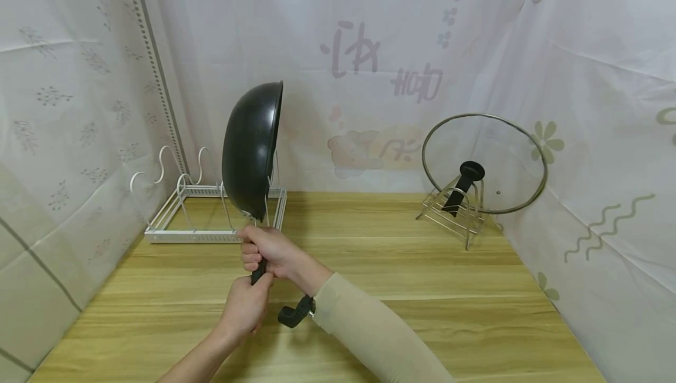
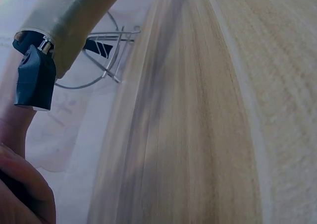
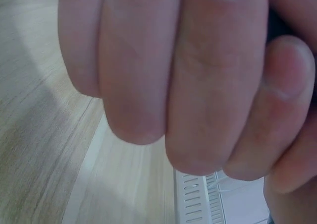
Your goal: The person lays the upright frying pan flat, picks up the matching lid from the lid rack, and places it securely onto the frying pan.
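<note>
A black wok [image 1: 250,148] stands on edge at the right end of the white pan rack [image 1: 185,236], its rounded underside to the left. Its bowl hides part of the rack's wire dividers; I cannot tell whether it rests on the rack. My right hand [image 1: 270,249] grips the handle just below the bowl. Lower down, the left hand [image 1: 245,307] holds the black handle [image 1: 258,271] near its end. Curled right fingers [image 3: 213,85] fill much of the right wrist view. Part of the left hand [image 2: 29,189] shows at the left wrist view's lower left.
On the right, a glass lid [image 1: 507,160] with a black knob [image 1: 472,170] leans in a small wire stand [image 1: 449,221]. Patterned curtains [image 1: 369,95] surround the wooden table [image 1: 391,277]. A black camera mount [image 1: 296,312] juts from the right wrist.
</note>
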Demonstrator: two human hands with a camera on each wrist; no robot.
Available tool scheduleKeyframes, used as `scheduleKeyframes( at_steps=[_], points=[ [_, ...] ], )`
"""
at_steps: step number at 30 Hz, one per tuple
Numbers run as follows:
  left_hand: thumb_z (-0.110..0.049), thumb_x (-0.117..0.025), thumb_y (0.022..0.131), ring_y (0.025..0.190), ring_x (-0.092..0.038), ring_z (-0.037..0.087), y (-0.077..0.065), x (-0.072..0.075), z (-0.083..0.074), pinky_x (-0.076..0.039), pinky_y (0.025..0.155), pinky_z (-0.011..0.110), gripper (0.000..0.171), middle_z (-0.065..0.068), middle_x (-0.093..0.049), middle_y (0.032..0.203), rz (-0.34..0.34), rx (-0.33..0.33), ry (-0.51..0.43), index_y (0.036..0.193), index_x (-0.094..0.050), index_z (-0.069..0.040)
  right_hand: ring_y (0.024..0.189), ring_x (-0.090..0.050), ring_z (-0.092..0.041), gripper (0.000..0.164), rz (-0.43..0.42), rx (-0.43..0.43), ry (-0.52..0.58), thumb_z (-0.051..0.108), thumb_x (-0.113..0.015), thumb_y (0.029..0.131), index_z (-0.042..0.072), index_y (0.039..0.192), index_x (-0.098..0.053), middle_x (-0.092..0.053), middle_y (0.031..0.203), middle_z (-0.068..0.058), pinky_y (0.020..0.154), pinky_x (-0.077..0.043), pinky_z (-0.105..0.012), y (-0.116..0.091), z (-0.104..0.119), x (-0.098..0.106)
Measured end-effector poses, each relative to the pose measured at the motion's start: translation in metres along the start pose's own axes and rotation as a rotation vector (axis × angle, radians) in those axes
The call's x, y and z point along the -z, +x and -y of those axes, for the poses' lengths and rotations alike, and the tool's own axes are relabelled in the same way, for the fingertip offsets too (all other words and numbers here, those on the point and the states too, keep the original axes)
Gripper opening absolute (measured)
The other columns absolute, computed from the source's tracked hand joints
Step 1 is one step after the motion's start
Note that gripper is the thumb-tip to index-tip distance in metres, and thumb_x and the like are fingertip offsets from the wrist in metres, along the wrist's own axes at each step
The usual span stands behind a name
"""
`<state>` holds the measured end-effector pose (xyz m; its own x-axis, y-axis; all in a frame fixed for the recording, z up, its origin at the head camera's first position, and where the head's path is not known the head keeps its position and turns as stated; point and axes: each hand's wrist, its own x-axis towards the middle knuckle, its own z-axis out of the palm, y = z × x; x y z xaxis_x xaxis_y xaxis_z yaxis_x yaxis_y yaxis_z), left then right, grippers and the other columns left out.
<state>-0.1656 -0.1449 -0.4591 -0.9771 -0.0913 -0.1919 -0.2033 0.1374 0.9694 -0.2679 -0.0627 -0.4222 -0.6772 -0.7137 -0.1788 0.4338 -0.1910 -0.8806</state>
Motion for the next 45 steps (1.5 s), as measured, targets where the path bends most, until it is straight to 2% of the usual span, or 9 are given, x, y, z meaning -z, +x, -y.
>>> scheduleKeyframes(
  at_steps=[16, 28, 37, 45],
  points=[
    [-0.021, -0.057, 0.103, 0.031, -0.036, 0.011, -0.001, 0.000, -0.002, -0.030, 0.031, 0.025, 0.045, -0.008, -0.038, 0.041, -0.016, -0.025, 0.058, 0.060, -0.045, -0.016, 0.047, -0.031, -0.005, 0.051, 0.000, 0.023, -0.017, 0.019, -0.052, 0.108, 0.020, 0.061, -0.035, -0.031, 0.055, 0.010, 0.049, -0.030, -0.018, -0.004, 0.005, -0.001],
    [-0.020, -0.056, 0.103, 0.031, -0.035, 0.011, -0.003, 0.001, -0.006, -0.031, 0.031, 0.026, 0.044, -0.008, -0.038, 0.043, -0.016, -0.031, 0.052, 0.060, -0.045, -0.016, 0.048, -0.031, -0.005, 0.051, 0.021, 0.055, -0.052, 0.020, -0.052, 0.107, 0.019, 0.060, -0.034, -0.030, 0.055, 0.010, 0.049, -0.031, -0.019, -0.007, 0.008, -0.004],
    [-0.021, -0.055, 0.104, 0.031, -0.035, 0.011, -0.006, 0.002, -0.011, -0.031, 0.032, 0.026, 0.047, -0.008, -0.037, 0.043, -0.011, -0.040, 0.058, 0.059, -0.044, -0.017, 0.048, -0.031, -0.007, 0.052, 0.043, 0.077, -0.083, 0.020, -0.050, 0.110, 0.019, 0.060, -0.034, -0.031, 0.055, 0.008, 0.049, -0.032, -0.020, -0.014, 0.015, -0.008],
    [-0.018, -0.055, 0.104, 0.031, -0.036, 0.010, -0.008, 0.001, -0.015, -0.030, 0.031, 0.025, 0.048, -0.008, -0.039, 0.042, -0.017, -0.066, 0.050, 0.057, -0.045, -0.015, 0.047, -0.035, -0.006, 0.052, 0.101, 0.103, -0.122, 0.020, -0.046, 0.113, 0.019, 0.062, -0.034, -0.032, 0.055, 0.010, 0.050, -0.035, -0.019, -0.019, 0.021, -0.010]
  ],
)
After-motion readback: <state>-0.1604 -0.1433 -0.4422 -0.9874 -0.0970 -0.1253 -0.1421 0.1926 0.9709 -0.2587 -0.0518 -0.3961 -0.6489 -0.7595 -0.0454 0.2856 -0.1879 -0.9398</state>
